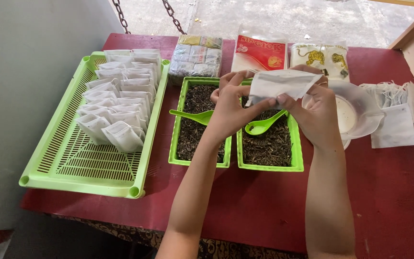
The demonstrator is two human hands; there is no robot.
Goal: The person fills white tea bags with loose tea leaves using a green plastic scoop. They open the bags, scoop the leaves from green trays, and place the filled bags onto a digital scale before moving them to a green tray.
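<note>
My left hand (pixel 231 103) and my right hand (pixel 315 110) together hold a white filter pouch (pixel 281 83) above two small green trays. Each hand pinches one end of the pouch. The left small green tray (pixel 174 144) and the right small green tray (pixel 296 151) both contain dark dried leaves. A green spoon (pixel 192 115) rests in the left one, and a second green spoon (pixel 263 125) lies in the right one, just below the pouch.
A large green slotted tray (pixel 73 168) at the left holds several filled white pouches (pixel 120 100). A white bowl in a clear bag (pixel 355 112) and a stack of empty pouches (pixel 398 120) sit at the right. Several packets (pixel 259 52) line the far edge of the red table (pixel 245 201).
</note>
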